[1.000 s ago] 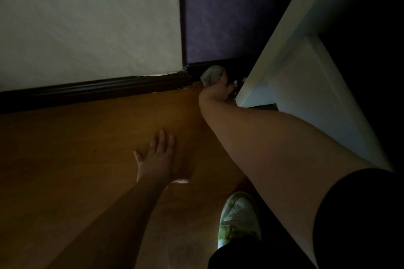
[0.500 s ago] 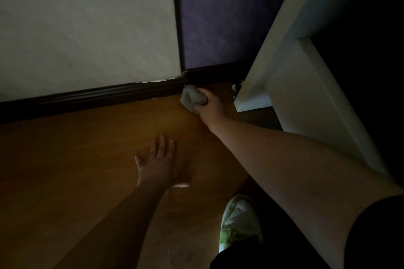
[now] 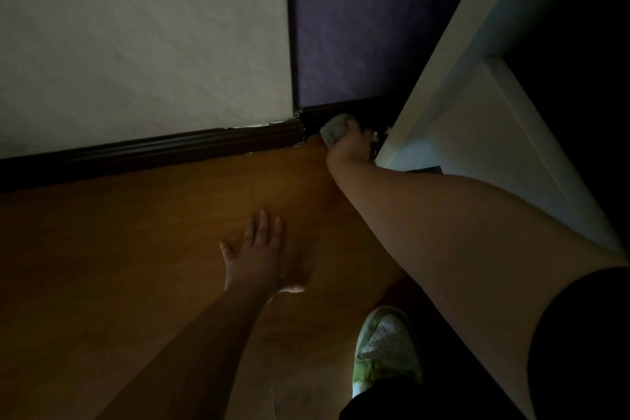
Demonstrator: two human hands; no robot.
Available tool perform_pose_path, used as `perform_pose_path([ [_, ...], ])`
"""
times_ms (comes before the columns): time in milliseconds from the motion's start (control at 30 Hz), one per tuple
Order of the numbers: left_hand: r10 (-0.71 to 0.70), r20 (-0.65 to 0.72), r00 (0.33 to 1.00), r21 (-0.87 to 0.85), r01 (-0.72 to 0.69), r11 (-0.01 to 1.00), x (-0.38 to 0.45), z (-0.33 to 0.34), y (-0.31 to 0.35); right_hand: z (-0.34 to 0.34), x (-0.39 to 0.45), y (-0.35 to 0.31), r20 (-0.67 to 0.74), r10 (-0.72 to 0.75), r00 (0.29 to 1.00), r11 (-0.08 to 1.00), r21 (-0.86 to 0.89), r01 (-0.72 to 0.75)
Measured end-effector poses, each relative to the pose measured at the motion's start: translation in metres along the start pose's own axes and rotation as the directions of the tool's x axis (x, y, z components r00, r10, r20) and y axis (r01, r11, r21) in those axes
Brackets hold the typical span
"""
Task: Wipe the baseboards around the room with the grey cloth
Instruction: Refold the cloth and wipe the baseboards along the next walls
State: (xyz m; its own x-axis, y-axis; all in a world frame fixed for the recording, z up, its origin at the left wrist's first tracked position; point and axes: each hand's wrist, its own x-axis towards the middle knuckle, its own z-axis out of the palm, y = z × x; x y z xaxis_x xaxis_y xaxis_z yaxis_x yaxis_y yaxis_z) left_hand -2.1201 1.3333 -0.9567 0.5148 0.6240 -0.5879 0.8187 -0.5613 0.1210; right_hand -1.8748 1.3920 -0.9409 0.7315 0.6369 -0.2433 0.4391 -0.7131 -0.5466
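Right hand (image 3: 347, 147) grips the bunched cloth (image 3: 334, 128) against the baseboard (image 3: 324, 114) by the corner; soft, light, best held wadded.

Left hand (image 3: 259, 256) rests flat on the floor (image 3: 136, 232).

Person wearing short black sleeve (image 3: 579, 334) on right arm, forearms showing bare; white perforated sneaker (image 3: 387, 348) showing yellow-green trim; dark trouser leg (image 3: 392, 401) showing above.

Right hand (image 3: 347, 147) pressing grey cloth (image 3: 335, 128) on dark baseboard (image 3: 327, 112), left hand (image 3: 257, 256) flat on floor (image 3: 136, 232)
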Motion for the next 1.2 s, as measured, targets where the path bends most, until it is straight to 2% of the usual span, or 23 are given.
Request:
perform_pose_path([
  [100,-0.006,0.002,1.000,-0.005,0.006,1.000,0.000,0.000,0.001,0.013,-0.012,-0.016,0.088,-0.114,0.990,0.984,0.146,0.101],
  [133,-0.007,0.004,1.000,-0.004,0.007,1.000,0.000,0.000,0.001,0.020,-0.019,-0.020,0.089,-0.112,0.990,0.974,0.207,0.091],
  [267,-0.004,0.013,1.000,-0.003,0.004,1.000,-0.001,0.000,0.001,0.020,-0.020,-0.023,0.048,-0.064,0.997,0.927,0.373,0.041],
  [367,-0.006,0.006,1.000,-0.007,0.006,1.000,0.000,0.000,0.000,0.015,-0.026,-0.014,0.020,-0.112,0.993,0.886,0.456,0.091],
  [533,0.001,0.000,1.000,-0.015,-0.001,1.000,0.000,0.001,-0.001,0.008,-0.037,0.002,-0.119,-0.215,0.969,0.823,0.513,0.245],
  [600,0.005,-0.009,1.000,-0.009,-0.005,1.000,0.001,0.001,-0.001,0.006,-0.038,0.004,-0.163,-0.167,0.972,0.831,0.507,0.228],
  [700,0.004,0.002,1.000,-0.010,-0.004,1.000,0.001,0.000,-0.001,0.006,-0.038,0.001,-0.215,0.011,0.976,0.818,0.564,0.115],
  [833,0.005,0.000,1.000,-0.015,-0.005,1.000,0.000,0.001,-0.001,0.005,-0.032,-0.009,-0.238,0.228,0.944,0.791,0.610,-0.037],
  [1000,0.010,-0.006,1.000,-0.013,-0.010,1.000,-0.001,0.000,-0.001,-0.007,-0.010,-0.013,-0.209,0.209,0.955,0.833,0.549,-0.062],
  [1133,0.011,-0.009,1.000,-0.011,-0.011,1.000,-0.001,0.001,-0.002,-0.006,-0.004,-0.017,-0.195,0.254,0.947,0.779,0.622,-0.080],
  [1200,0.004,-0.003,1.000,-0.015,-0.004,1.000,-0.002,-0.001,-0.001,0.000,-0.009,-0.017,-0.184,0.204,0.962,0.818,0.571,-0.064],
])
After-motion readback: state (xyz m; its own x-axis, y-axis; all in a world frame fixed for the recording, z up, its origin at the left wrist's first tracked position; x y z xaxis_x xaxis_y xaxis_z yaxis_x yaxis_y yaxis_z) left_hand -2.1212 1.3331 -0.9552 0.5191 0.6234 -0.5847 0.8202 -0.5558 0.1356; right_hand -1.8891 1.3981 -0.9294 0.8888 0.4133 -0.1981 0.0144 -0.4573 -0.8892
